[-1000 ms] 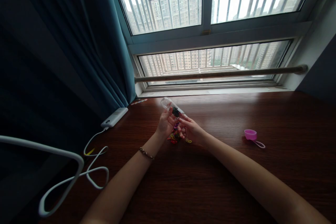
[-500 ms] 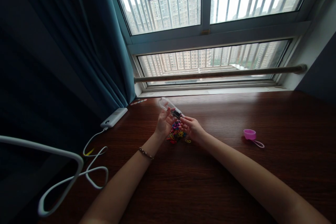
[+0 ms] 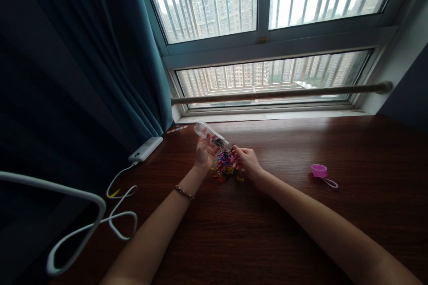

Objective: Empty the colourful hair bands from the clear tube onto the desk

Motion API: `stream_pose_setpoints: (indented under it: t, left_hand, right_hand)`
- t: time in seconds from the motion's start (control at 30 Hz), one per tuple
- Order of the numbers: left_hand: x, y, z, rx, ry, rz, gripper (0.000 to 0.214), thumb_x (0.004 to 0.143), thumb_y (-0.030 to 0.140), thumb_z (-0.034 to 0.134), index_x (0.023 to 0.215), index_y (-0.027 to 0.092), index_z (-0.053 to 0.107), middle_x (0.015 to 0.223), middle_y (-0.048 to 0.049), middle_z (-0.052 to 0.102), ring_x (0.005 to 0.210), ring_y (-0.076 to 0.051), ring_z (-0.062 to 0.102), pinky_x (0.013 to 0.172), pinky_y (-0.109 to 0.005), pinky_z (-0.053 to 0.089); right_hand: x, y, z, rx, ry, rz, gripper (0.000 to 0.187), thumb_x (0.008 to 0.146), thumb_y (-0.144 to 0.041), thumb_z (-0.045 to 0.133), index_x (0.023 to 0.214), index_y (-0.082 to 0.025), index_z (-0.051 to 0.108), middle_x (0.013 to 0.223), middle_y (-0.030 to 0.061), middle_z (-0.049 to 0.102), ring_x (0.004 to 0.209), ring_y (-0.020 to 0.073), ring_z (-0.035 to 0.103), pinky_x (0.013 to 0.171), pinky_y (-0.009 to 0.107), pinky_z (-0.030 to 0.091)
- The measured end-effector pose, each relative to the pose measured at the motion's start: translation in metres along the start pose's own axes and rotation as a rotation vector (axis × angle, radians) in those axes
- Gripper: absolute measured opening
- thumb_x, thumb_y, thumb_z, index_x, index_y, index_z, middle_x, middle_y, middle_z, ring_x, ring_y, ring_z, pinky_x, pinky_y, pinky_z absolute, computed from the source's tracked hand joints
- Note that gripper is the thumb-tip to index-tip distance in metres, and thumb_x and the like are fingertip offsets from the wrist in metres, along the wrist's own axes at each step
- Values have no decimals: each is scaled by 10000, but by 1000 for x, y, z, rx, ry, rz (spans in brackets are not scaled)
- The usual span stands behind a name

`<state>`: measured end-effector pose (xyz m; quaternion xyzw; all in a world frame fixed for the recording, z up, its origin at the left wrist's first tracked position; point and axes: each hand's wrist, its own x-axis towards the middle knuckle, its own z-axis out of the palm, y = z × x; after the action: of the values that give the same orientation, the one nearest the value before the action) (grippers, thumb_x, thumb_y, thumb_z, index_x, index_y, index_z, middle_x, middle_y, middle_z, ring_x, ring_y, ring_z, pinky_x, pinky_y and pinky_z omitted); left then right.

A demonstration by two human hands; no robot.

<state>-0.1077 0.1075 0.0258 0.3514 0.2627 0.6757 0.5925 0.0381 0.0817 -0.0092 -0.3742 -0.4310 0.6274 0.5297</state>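
My left hand (image 3: 203, 155) is wrapped round a clear plastic bottle (image 3: 202, 128), which lies tilted with its mouth down to the right. Small dark bands (image 3: 218, 142) are bunched inside near the mouth. Just right of the mouth, my right hand (image 3: 248, 160) pinches a small black band (image 3: 233, 146) between thumb and finger. Beneath both hands a heap of colourful small elastic bands (image 3: 224, 170) lies on the table, partly hidden by the fingers. A single yellow band (image 3: 240, 179) sits beside the heap.
A pink cap with a loop strap (image 3: 319, 171) rests on the brown wooden table (image 3: 287, 213) at the right. On the left are a white power bank (image 3: 146, 149) and its looping white cable (image 3: 113, 227). Behind stand a blue curtain (image 3: 140, 75) and a barred window.
My left hand has moved the bottle a little up and left. My right hand has come away from the bottle's mouth, with a black band between its fingers.
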Motion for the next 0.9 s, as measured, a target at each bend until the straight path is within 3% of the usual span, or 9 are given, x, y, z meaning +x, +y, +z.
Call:
stream_pose_setpoints:
  t: [0.13,0.33,0.5,0.77,0.9]
  left_hand:
    - [-4,1,5,72,-11,76,561,666,280,695,1172,278,453,835,-6,600,699,-125,598,613,-239,488]
    - [-13,4,16,270,-109,214,606,620,167,722,1172,249,487,878,-31,620,766,-129,604,690,-232,477]
    - [-13,3,16,285,-84,169,607,651,216,706,1201,270,455,929,-38,607,776,-132,605,633,-213,478]
    - [-10,0,11,358,-114,156,608,696,284,674,1239,303,400,978,-36,572,788,-125,598,640,-234,498]
    - [-9,-2,11,438,-144,223,622,674,268,694,1232,280,419,955,-33,581,805,-123,594,718,-255,497]
  right_hand:
    - [6,8,-6,-269,129,-198,382,668,-504,590,579,-133,610,434,-17,520,349,79,430,346,191,285]
    - [11,10,-12,-529,251,-378,255,602,-415,679,630,-161,677,624,19,595,566,131,518,522,224,377]
    - [6,2,-9,-679,237,-502,305,778,-376,514,626,-173,683,711,47,609,645,141,546,642,247,397]
    - [4,3,-10,-729,236,-448,124,681,-280,608,649,-162,626,606,5,616,582,137,550,559,231,390]
    - [4,3,-10,-693,234,-474,94,690,-256,581,701,-163,594,651,0,616,611,129,557,589,230,419]
